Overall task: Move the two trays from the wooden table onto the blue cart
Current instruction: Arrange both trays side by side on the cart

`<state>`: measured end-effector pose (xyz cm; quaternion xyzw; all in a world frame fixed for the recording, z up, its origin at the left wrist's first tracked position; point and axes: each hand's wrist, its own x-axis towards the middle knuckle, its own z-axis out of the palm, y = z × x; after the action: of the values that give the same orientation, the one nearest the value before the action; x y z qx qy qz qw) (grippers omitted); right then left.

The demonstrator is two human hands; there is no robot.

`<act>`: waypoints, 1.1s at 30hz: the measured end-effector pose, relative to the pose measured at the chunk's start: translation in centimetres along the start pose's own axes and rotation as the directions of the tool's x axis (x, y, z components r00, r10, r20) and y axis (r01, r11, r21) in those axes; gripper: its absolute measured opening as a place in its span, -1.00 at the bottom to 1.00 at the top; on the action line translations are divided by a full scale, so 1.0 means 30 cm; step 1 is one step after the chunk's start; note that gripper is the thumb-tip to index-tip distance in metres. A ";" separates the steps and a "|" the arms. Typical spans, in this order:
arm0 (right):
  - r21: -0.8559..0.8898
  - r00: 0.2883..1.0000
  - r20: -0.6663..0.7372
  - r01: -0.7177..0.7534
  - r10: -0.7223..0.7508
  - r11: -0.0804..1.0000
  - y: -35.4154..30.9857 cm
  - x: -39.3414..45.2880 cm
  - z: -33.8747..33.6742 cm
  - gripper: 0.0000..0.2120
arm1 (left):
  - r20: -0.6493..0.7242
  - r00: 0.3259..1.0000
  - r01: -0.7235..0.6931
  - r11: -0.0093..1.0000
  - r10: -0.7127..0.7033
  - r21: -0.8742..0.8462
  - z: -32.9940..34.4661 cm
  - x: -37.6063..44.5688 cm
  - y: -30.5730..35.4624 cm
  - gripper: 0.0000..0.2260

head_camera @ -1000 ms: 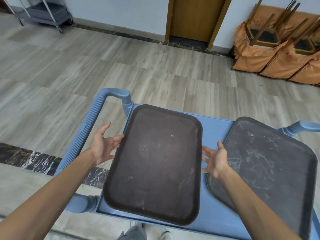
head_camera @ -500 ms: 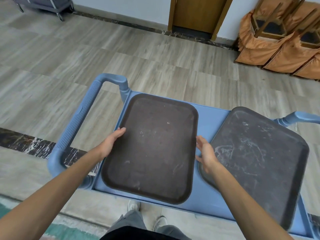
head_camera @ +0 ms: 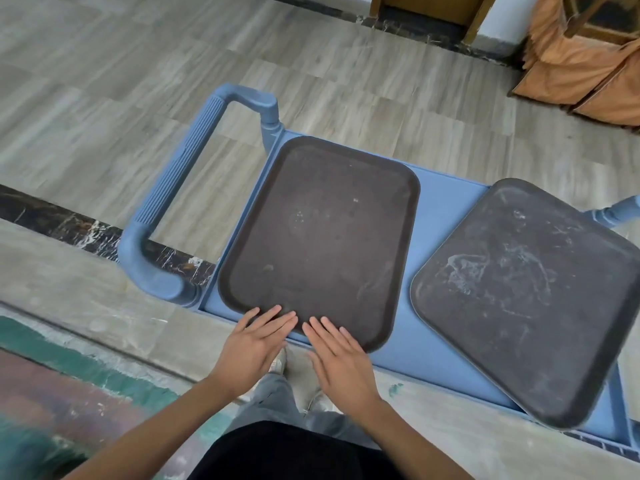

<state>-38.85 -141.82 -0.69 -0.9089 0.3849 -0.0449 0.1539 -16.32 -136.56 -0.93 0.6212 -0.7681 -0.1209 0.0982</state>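
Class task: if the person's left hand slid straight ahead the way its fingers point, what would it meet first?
Probably the brown tray: the left hand lies flat, fingertips already at its near rim on the blue cart.

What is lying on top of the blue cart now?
Two dark trays: a brown tray and a grey tray, apart. Bare blue cart shows between them; beneath the trays is hidden.

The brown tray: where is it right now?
In the head view the brown tray lies flat on the blue cart, at its left end beside the handle, with the grey tray to its right.
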 end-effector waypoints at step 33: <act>0.286 0.995 -0.074 -0.043 0.067 0.957 0.022 -0.016 -0.012 -0.62 | -0.241 0.963 0.112 0.993 -0.118 -0.036 0.035 -0.007 0.068 -0.70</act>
<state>-39.72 -142.00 -0.55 -0.8638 0.4055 -0.1329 0.2680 -18.50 -135.88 -1.29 0.6737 -0.7115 -0.0577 0.1911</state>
